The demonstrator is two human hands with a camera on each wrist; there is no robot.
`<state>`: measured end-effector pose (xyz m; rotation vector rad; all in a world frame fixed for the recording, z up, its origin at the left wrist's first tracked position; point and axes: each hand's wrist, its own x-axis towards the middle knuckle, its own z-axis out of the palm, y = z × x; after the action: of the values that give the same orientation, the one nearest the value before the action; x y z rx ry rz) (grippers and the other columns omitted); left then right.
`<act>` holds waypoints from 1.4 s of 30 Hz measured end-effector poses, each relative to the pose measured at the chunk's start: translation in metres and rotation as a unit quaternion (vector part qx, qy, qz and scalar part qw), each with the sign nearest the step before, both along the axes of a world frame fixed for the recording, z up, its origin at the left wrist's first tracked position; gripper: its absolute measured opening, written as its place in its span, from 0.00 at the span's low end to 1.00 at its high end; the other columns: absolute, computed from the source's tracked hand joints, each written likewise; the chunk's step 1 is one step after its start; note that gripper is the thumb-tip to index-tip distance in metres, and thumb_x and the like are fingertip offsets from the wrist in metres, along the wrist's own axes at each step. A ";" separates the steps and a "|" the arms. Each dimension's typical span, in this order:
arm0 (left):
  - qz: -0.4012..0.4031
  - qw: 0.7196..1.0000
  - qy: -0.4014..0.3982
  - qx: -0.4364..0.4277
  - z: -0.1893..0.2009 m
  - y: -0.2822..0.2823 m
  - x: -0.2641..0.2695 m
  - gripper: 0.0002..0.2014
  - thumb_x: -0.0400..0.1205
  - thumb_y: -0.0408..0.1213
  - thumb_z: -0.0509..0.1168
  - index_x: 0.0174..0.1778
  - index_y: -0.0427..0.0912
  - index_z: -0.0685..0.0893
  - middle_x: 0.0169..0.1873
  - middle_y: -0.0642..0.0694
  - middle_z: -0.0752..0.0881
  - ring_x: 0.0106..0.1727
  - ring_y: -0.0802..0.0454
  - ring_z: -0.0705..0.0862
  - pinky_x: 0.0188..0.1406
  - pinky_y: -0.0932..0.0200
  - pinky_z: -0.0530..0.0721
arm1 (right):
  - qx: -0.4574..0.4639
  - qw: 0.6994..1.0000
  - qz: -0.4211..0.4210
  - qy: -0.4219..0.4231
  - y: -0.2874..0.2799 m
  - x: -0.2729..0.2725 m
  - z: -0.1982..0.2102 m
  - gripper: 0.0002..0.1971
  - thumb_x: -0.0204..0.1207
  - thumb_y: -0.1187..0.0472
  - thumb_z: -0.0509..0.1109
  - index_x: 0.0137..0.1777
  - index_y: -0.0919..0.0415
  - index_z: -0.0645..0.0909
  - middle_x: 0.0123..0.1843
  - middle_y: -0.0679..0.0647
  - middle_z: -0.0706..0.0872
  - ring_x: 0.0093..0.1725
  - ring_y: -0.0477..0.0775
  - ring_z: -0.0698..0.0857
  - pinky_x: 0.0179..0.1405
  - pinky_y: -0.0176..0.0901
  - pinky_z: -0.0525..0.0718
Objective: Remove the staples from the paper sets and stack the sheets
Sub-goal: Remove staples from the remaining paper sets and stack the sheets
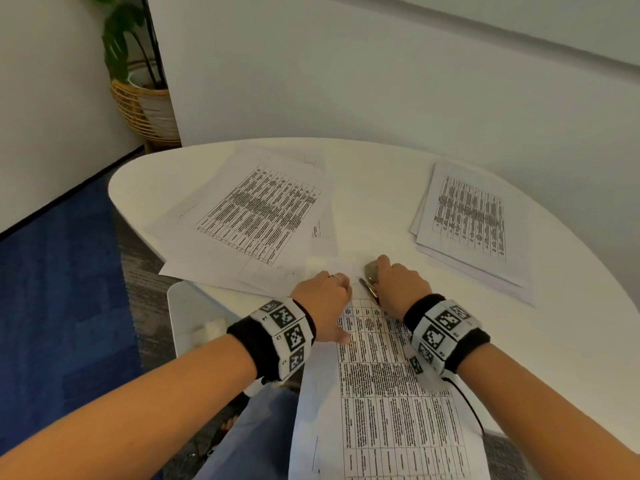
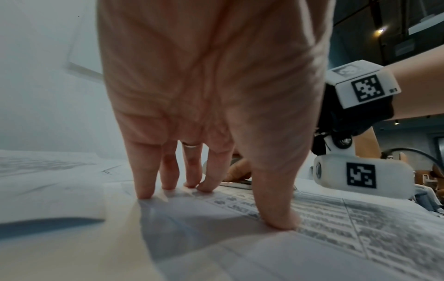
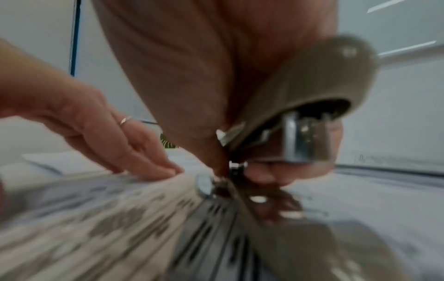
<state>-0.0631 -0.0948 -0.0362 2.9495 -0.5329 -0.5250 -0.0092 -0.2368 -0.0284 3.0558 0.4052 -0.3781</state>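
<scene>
A printed paper set (image 1: 381, 393) lies in front of me and hangs over the table's near edge. My left hand (image 1: 325, 303) presses straight fingers (image 2: 146, 180) and thumb down on its top left corner. My right hand (image 1: 398, 285) grips a grey-brown staple remover (image 1: 371, 282) at the set's top edge; in the right wrist view the staple remover (image 3: 300, 106) shows its metal claws just above the paper (image 3: 120, 218). The staple itself is hidden. A loose spread of sheets (image 1: 256, 216) lies at the left, and a neater stack (image 1: 474, 223) at the right.
The white round table (image 1: 374, 174) stands against a white wall. A potted plant in a wicker basket (image 1: 145, 109) stands on the floor beyond the table's left side. A white chair edge (image 1: 187, 317) shows below the left forearm, over blue carpet.
</scene>
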 end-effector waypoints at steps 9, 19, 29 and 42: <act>0.005 1.000 0.005 -0.004 -0.004 -0.001 0.001 0.38 0.75 0.59 0.69 0.77 0.42 0.69 0.77 0.48 0.65 0.72 0.45 0.67 0.67 0.47 0.77 | -0.007 0.999 0.006 -0.037 0.010 0.002 -0.005 0.16 0.82 0.61 0.58 0.67 0.64 0.64 0.58 0.60 0.80 0.52 0.61 0.83 0.40 0.46 0.75; 0.008 1.000 -0.001 0.008 -0.006 0.000 0.002 0.41 0.75 0.60 0.68 0.79 0.41 0.66 0.78 0.47 0.64 0.74 0.44 0.66 0.68 0.48 0.76 | 0.045 0.998 -0.037 -0.036 0.018 0.013 -0.012 0.14 0.82 0.59 0.57 0.66 0.62 0.64 0.57 0.60 0.82 0.52 0.62 0.83 0.41 0.47 0.73; 0.020 1.000 -0.007 0.008 -0.001 -0.003 -0.001 0.39 0.74 0.61 0.68 0.78 0.44 0.69 0.77 0.48 0.66 0.71 0.46 0.69 0.63 0.49 0.79 | 0.056 0.994 -0.063 -0.061 0.036 0.021 -0.012 0.18 0.83 0.55 0.55 0.69 0.63 0.64 0.64 0.61 0.79 0.59 0.64 0.82 0.51 0.52 0.78; 0.047 0.997 -0.008 -0.058 -0.002 0.005 -0.005 0.41 0.74 0.58 0.70 0.78 0.39 0.66 0.82 0.47 0.54 0.79 0.46 0.60 0.72 0.45 0.73 | 0.120 0.992 -0.026 0.037 -0.006 0.002 0.003 0.17 0.81 0.56 0.63 0.64 0.63 0.66 0.60 0.60 0.81 0.56 0.60 0.82 0.49 0.47 0.80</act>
<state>-0.0683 -0.0898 -0.0382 2.8527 -0.4077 -0.4456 -0.0072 -0.2424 -0.0259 3.2988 0.4030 -0.4809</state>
